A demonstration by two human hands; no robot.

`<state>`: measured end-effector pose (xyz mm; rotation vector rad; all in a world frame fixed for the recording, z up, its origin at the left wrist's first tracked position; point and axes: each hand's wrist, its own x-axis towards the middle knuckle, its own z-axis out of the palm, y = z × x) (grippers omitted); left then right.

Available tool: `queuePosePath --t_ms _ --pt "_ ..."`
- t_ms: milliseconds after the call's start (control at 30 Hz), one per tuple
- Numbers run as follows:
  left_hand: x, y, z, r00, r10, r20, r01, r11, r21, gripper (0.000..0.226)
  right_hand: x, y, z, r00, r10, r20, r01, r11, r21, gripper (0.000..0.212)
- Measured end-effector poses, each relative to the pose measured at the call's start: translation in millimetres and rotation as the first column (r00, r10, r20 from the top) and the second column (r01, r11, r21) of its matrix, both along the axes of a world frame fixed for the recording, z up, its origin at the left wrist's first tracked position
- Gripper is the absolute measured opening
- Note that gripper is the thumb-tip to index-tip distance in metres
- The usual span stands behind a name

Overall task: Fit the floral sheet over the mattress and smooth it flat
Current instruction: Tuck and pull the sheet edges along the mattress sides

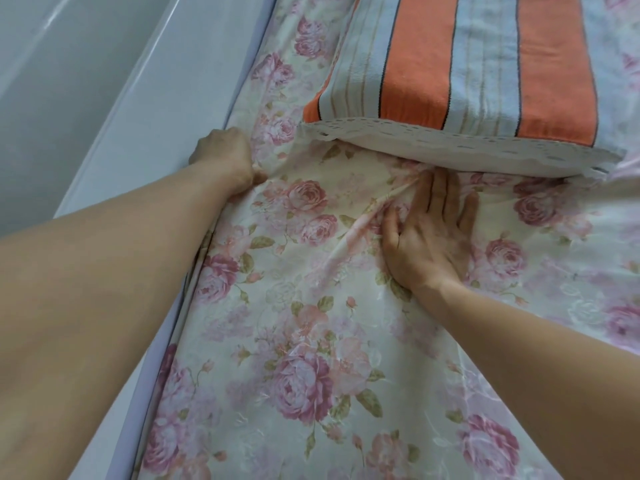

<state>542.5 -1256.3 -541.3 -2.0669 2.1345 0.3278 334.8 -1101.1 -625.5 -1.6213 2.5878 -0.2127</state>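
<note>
Big bed first: floral sheet spread over the mattress, covering nearly all of the top in view, with pink roses on cream. Running down the left, a pale wall close against the bed edge. Up at the top, a pillow with white lace trim, lying on the sheet, and a striped towel in orange and light blue on top of it. Then the creases: soft folds in the cloth fanning out between the two hands. Left hand down at the bed edge by the wall, fingers curled round a bunch of sheet, seemingly pulling or tucking it at the side. Right hand flat on the sheet just below the pillow, fingers straight and spread, pressing the cloth down, holding nothing. Step in hand, most likely: tugging the side tight while pinning the middle. Still left to do, by the look of it: getting those folds out. Next move probably calls for a steady pull at the wall side and a slow flat sweep of the right palm across the creases, away from the pillow, without dragging the pillow along.
</note>
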Motion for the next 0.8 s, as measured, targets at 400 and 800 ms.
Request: queuePosePath --t_ms 400,800 --pt "-14 6 11 0.886 -0.155 0.437 0.220 0.970 -0.103 0.031 -1 3 5 0.996 0.043 0.077 -0.030 0.985 -0.169 0.069" --pt "-7 -13 -21 0.824 -0.205 0.528 0.335 0.928 -0.162 0.031 -7 9 1 0.975 0.203 0.085 -0.148 0.890 -0.432 0.037"
